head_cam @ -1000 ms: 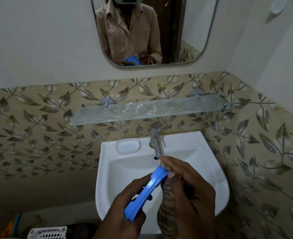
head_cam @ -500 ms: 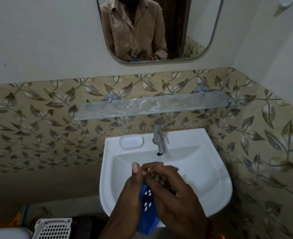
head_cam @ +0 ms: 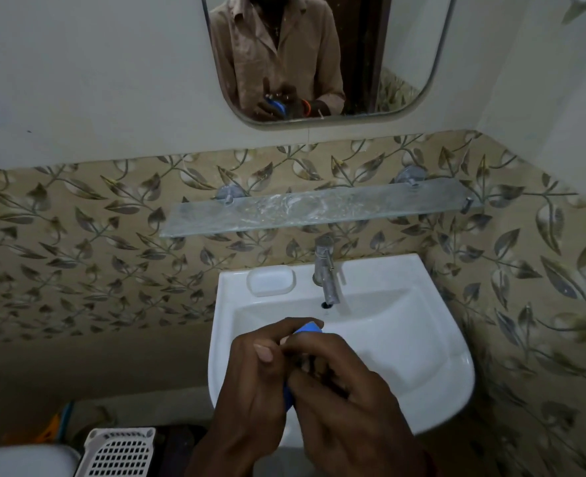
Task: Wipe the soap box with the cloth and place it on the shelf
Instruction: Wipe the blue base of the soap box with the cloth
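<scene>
Both hands are clasped together over the white sink [head_cam: 432, 356]. My left hand [head_cam: 253, 383] holds the blue soap box [head_cam: 308, 328]; only its top corner and a sliver of its lower edge show between the fingers. My right hand [head_cam: 340, 390] lies over the box from the right, fingers closed. The cloth is hidden under that hand; I cannot make it out. The glass shelf [head_cam: 319, 211] hangs on the tiled wall above the tap, bare and streaked.
A metal tap [head_cam: 327, 273] stands at the sink's back, with a moulded soap recess [head_cam: 271, 280] to its left. A mirror [head_cam: 322, 56] above reflects the person. A white perforated basket [head_cam: 119, 452] sits at lower left. Leaf-patterned tiles cover the walls.
The soap box turned from a tilted, mostly visible pose to being nearly covered by both hands. The hands closed over it and the view dipped a little toward the sink.
</scene>
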